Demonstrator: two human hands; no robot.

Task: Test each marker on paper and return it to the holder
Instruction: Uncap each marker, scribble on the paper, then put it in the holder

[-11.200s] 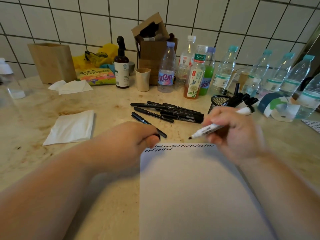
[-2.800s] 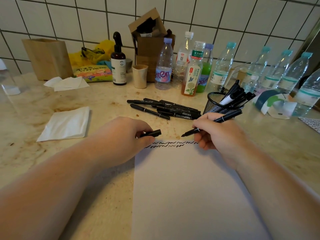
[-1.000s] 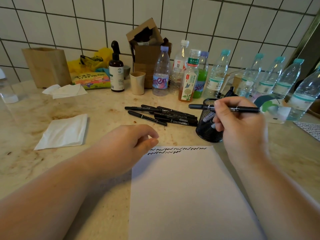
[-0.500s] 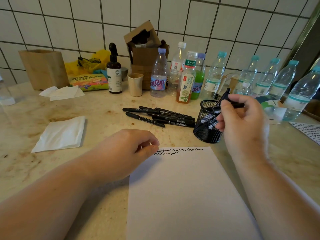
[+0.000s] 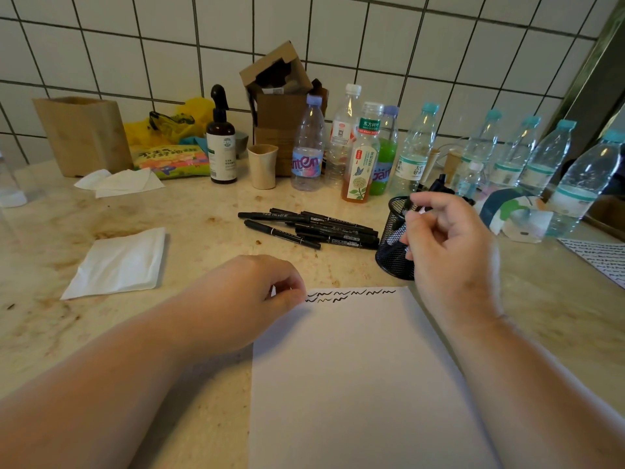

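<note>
A white sheet of paper (image 5: 355, 367) lies in front of me with two rows of black squiggles (image 5: 351, 294) along its top edge. My left hand (image 5: 243, 299) rests curled on the sheet's top left corner, with nothing in it. My right hand (image 5: 446, 245) hovers over the black mesh holder (image 5: 392, 252), thumb and forefinger pinching the top end of a black marker (image 5: 407, 208) that points down into it. Other marker tops (image 5: 439, 182) stick up behind the hand. Several black markers (image 5: 314, 228) lie in a pile on the counter left of the holder.
A folded white napkin (image 5: 118, 262) lies at the left. Along the tiled wall stand a row of plastic bottles (image 5: 412, 150), a brown spray bottle (image 5: 221, 147), a beige cup (image 5: 263, 165), a cardboard box (image 5: 277, 96) and a wooden box (image 5: 83, 135). Another scribbled sheet (image 5: 602, 255) lies far right.
My right hand lifted the capped marker from the paper, turned it over the holder and now lowers it in, so only its top shows. My left hand let go of the cap and stays on the paper.
</note>
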